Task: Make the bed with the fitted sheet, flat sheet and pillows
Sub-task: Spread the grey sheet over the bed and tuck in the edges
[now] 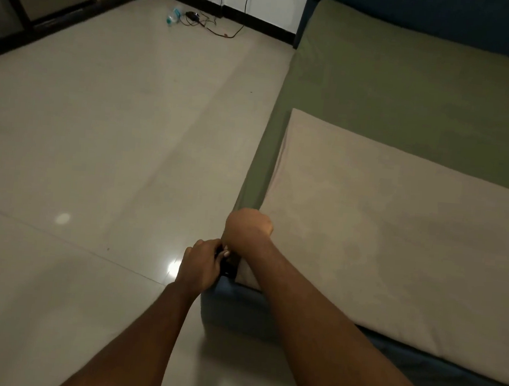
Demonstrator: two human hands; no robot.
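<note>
A green fitted sheet (410, 83) covers the mattress on the right. A beige flat sheet (397, 236) lies over the near half of it and hangs to the foot end. Both hands meet at the bed's near left corner. My right hand (248, 227) is curled over the corner and grips the sheet's edge there. My left hand (199, 265) sits just below it, fingers curled into the dark gap between mattress and blue bed base (233, 311), holding the fabric. No pillows are in view.
Glossy beige floor tiles (112, 149) spread to the left of the bed. A plastic bottle (173, 17) and a tangle of cables (212, 24) lie by the far wall. A dark-framed glass door (23, 3) stands at the far left.
</note>
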